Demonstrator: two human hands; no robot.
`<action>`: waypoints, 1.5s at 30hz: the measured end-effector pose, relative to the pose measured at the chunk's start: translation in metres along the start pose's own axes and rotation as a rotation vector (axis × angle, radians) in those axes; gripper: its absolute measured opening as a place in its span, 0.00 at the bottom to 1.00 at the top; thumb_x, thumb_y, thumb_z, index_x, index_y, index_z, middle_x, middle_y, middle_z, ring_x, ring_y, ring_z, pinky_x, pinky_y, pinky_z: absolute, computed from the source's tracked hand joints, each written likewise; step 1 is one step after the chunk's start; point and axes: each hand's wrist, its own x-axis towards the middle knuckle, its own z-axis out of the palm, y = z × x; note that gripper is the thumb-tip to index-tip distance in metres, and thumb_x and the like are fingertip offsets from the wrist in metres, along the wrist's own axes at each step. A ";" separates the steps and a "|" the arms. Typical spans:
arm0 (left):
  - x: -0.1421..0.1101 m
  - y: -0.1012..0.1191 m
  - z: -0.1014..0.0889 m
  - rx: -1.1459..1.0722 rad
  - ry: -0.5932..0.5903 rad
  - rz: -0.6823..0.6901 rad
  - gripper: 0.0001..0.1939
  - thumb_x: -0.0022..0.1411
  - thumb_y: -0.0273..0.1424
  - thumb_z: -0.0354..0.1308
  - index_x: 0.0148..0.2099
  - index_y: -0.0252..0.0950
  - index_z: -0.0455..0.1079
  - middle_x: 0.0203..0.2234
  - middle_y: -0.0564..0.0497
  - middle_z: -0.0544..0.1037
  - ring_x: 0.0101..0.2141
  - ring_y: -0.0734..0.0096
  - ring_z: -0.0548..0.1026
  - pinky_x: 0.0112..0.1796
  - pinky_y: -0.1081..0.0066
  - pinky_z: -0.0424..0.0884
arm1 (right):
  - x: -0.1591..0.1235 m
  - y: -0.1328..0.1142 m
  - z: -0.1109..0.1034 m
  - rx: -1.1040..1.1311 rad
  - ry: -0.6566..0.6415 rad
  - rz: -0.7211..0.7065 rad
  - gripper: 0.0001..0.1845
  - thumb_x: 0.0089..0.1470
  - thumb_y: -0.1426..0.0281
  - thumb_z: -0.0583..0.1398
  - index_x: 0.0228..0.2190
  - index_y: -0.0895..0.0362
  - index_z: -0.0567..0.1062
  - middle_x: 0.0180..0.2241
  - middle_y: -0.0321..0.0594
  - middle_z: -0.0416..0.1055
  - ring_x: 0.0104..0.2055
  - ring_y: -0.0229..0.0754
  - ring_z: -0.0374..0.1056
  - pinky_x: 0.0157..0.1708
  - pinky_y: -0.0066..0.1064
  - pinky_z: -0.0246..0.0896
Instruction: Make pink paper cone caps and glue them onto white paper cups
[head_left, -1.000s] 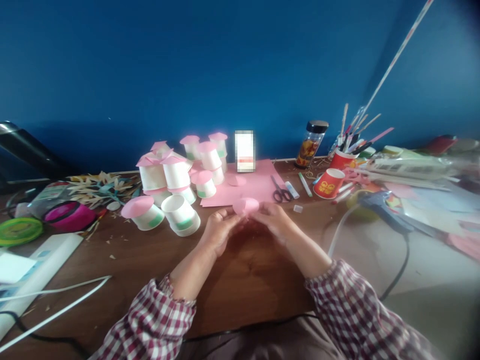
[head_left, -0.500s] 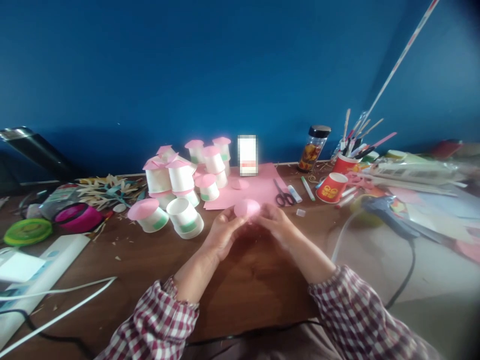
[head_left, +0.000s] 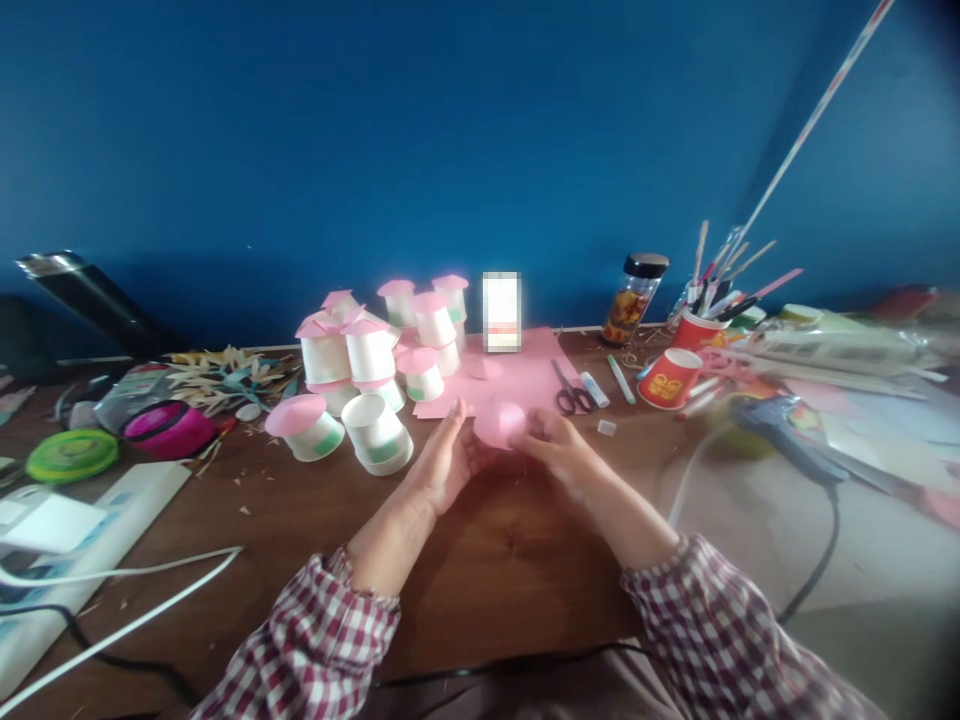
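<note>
Between my hands is a round pink paper piece (head_left: 498, 423), tilted toward me. My right hand (head_left: 556, 440) pinches its right edge. On the other side, my left hand (head_left: 444, 465) has its thumb raised and fingers apart, close to the paper's left edge; whether its fingertips touch the paper I cannot tell. Just beyond lie pink paper sheets (head_left: 525, 380) with a small pink paper cone (head_left: 485, 370) on them. To the left stand two stacked white paper cups (head_left: 373, 432) and a cup with a pink paper roof (head_left: 307, 425).
Several roofed paper cups (head_left: 371, 355) cluster at the back left. Scissors (head_left: 574, 398), a glue stick (head_left: 595, 390) and a green marker (head_left: 621, 378) lie right of the sheets. A red cup (head_left: 670, 380) and a glue gun (head_left: 787, 432) are farther right. A power strip (head_left: 97, 570) sits at left.
My left hand has loosened from the pink paper, its thumb lifting and its fingers spreading. My right hand keeps its pinch. The whole view has shifted slightly.
</note>
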 end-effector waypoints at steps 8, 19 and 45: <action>0.000 -0.005 0.002 0.074 0.102 0.062 0.34 0.45 0.26 0.67 0.55 0.36 0.61 0.40 0.46 0.75 0.33 0.69 0.76 0.34 0.69 0.73 | -0.005 -0.002 0.007 -0.073 -0.022 0.035 0.21 0.38 0.65 0.67 0.34 0.57 0.68 0.25 0.33 0.71 0.28 0.37 0.67 0.27 0.27 0.59; 0.003 -0.009 0.004 0.004 0.130 0.024 0.40 0.47 0.27 0.66 0.60 0.36 0.53 0.38 0.44 0.76 0.33 0.65 0.77 0.34 0.67 0.74 | -0.005 0.002 0.019 0.123 -0.049 0.038 0.25 0.36 0.61 0.69 0.34 0.57 0.67 0.27 0.36 0.73 0.29 0.38 0.69 0.32 0.31 0.64; -0.001 -0.002 0.006 0.009 0.000 -0.023 0.15 0.49 0.27 0.65 0.41 0.33 0.70 0.31 0.47 0.78 0.27 0.73 0.75 0.28 0.75 0.72 | -0.004 0.002 0.016 0.158 -0.013 0.011 0.29 0.35 0.64 0.70 0.37 0.56 0.64 0.27 0.35 0.74 0.30 0.42 0.71 0.35 0.34 0.64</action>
